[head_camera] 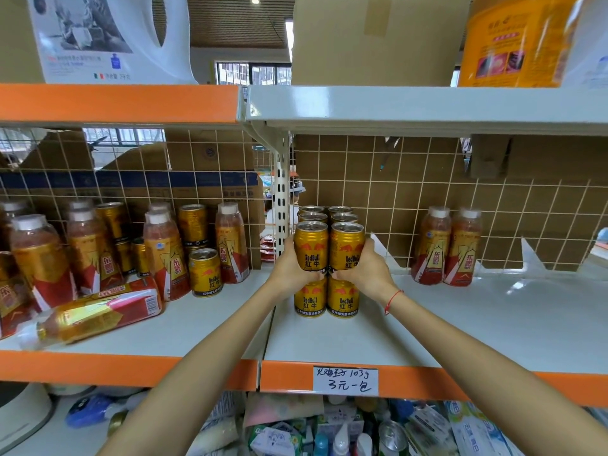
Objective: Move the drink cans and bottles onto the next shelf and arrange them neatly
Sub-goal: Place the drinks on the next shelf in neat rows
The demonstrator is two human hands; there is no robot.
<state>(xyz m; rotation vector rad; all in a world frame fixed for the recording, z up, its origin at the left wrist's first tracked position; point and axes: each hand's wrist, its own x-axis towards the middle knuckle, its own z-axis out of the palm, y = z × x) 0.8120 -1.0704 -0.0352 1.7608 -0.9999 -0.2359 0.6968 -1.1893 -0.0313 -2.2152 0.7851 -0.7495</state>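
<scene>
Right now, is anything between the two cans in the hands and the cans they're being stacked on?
Nothing visible. The left hand and right hand hold the two upper cans directly on the two bottom cans, no gap or object showing between.

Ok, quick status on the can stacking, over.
Left hand grips upper left can, right hand grips upper right can. Both sit on the bottom cans. Nothing in the way.

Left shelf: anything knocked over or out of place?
Yes. One gold-and-red plastic drink bottle lies on its side at the front of the left white shelf board, cap toward the left edge; the bottles behind it stand upright.
</scene>
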